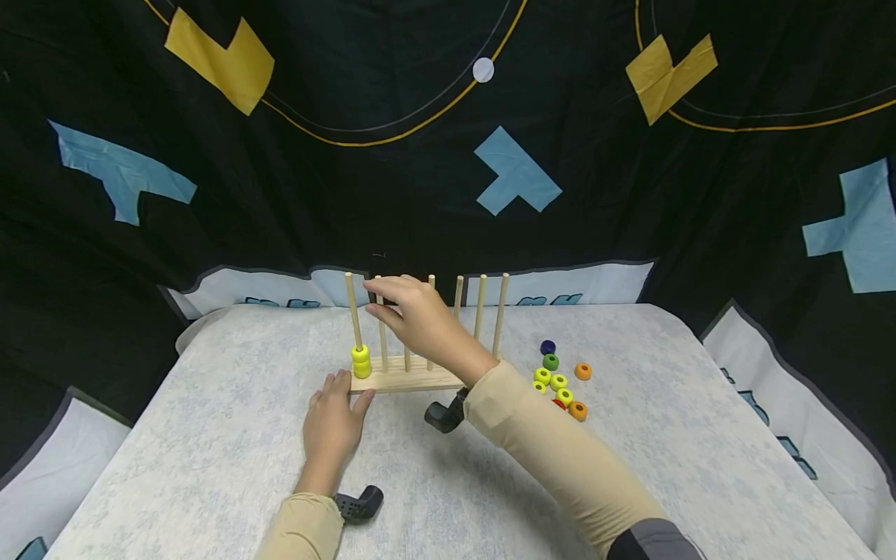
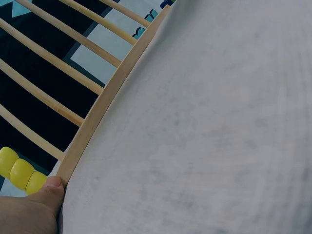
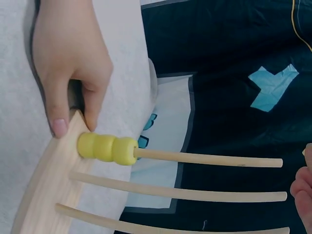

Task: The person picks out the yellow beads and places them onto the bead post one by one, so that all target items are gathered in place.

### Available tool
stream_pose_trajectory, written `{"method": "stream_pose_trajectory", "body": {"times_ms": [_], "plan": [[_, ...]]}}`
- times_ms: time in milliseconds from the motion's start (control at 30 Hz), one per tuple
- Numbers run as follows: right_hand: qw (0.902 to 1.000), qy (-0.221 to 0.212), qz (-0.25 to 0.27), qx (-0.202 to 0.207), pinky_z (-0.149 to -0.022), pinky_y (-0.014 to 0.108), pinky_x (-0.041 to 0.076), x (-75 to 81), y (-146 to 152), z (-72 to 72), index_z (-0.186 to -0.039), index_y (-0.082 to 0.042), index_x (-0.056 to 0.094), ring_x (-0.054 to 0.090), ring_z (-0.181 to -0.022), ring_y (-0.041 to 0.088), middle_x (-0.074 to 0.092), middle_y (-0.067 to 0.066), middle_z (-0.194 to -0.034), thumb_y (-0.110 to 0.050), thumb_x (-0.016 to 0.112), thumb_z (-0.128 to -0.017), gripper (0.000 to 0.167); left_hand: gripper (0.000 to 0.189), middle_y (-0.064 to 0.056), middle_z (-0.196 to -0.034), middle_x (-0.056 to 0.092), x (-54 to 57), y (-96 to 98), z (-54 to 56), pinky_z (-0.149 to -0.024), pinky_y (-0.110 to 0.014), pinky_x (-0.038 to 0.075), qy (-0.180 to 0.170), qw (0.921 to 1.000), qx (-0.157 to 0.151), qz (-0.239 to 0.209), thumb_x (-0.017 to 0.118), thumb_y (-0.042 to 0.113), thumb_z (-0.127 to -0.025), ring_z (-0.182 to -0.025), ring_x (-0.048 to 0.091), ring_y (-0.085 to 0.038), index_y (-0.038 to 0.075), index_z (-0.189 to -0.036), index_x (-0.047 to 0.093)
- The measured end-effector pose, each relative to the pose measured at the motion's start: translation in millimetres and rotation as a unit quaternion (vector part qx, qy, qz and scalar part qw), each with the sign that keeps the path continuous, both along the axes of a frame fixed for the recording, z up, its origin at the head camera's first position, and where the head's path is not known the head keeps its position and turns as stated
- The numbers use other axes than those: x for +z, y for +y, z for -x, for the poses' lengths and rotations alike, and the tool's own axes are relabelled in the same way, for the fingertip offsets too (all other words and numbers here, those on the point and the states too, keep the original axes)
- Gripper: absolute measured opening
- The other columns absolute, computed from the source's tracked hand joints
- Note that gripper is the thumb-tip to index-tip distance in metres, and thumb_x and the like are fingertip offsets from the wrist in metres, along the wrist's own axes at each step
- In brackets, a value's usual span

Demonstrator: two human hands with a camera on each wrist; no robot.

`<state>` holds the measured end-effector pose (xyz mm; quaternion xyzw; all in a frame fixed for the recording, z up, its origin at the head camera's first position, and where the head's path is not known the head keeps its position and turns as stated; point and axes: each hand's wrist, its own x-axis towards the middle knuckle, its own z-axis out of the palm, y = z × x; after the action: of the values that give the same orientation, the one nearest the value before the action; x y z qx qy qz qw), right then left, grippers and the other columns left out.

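- Fingers (image 1: 389, 286) of the right hand (image 1: 428, 319) are apart from the thumb beside the top of the leftmost peg (image 1: 353, 307), with no bead visible between them; a careless sideways sweep could knock the neighbouring pegs.
- Left-hand fingers and thumb pinch the left end of the wooden base (image 1: 409, 380), which rests on the bench (image 1: 700, 443). If the left hand (image 1: 332, 426) lets go or pulls, a knock up high could slide or tip the base.
- Three yellow beads (image 3: 104, 147) sit stacked low on that leftmost peg, just beside the left thumb; they look safe unless the base tips far over.
- Loose beads (image 1: 558, 382) lie to the right of the base, partly hidden by the right sleeve (image 1: 560, 459). Drawing that forearm back too low could brush them and, being round, they might roll.
- Near the right wrist, a black device (image 1: 446, 414) could catch the base's front edge if the arm drops.
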<state>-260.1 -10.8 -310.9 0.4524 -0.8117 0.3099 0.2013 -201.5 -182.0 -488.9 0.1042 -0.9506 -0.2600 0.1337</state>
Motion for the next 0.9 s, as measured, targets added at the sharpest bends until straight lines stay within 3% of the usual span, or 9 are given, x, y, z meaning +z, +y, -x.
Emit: {"method": "stream_pose_trajectory", "body": {"times_ms": [133,500,767,900], "plan": [[1.0,-0.002,-0.002,0.004,-0.109,0.023,0.047,-7.3,6.9,-6.6,-0.131,-0.007,0.064,0.062,-0.125,0.017,0.068,0.006,-0.131,-0.017,0.067,-0.096,0.037,0.067,-0.023,-0.153,0.042,0.4,-0.2,0.1,-0.12,-0.059,0.027,-0.002,1.0,0.001,0.001,0.061,0.04,-0.098,-0.147,0.032,-0.041,0.0,-0.148,0.042],[0.9992,-0.038,-0.007,-0.006,-0.102,0.027,0.053,-31.0,34.4,-18.5,-0.132,-0.007,0.064,0.063,-0.125,0.019,0.067,0.006,-0.133,-0.017,0.069,-0.094,0.039,0.067,-0.022,-0.153,0.042,-0.3,0.5,0.3,-0.122,-0.057,0.025,0.0,1.0,0.0,-0.002,0.061,0.04,-0.098,-0.148,0.031,-0.04,0.0,-0.148,0.042],[0.9929,-0.115,0.001,-0.029,-0.094,0.029,0.058,-49.9,63.7,-25.9,-0.13,-0.01,0.066,0.068,-0.109,0.017,0.068,0.004,-0.13,-0.021,0.071,-0.093,0.039,0.069,-0.024,-0.154,0.041,1.2,1.0,-1.3,-0.124,-0.054,0.021,-0.002,1.0,-0.007,0.004,0.059,0.04,-0.099,-0.148,0.03,-0.041,-0.003,-0.148,0.04],[0.9903,-0.134,-0.007,-0.036,-0.094,0.032,0.058,-60.1,82.3,-28.7,-0.131,-0.012,0.066,0.068,-0.109,0.016,0.068,0.003,-0.13,-0.022,0.071,-0.093,0.039,0.068,-0.024,-0.153,0.041,1.2,1.5,-1.3,-0.123,-0.055,0.021,0.002,0.9999,-0.008,0.006,0.059,0.04,-0.099,-0.148,0.03,-0.041,-0.004,-0.148,0.04]]}}
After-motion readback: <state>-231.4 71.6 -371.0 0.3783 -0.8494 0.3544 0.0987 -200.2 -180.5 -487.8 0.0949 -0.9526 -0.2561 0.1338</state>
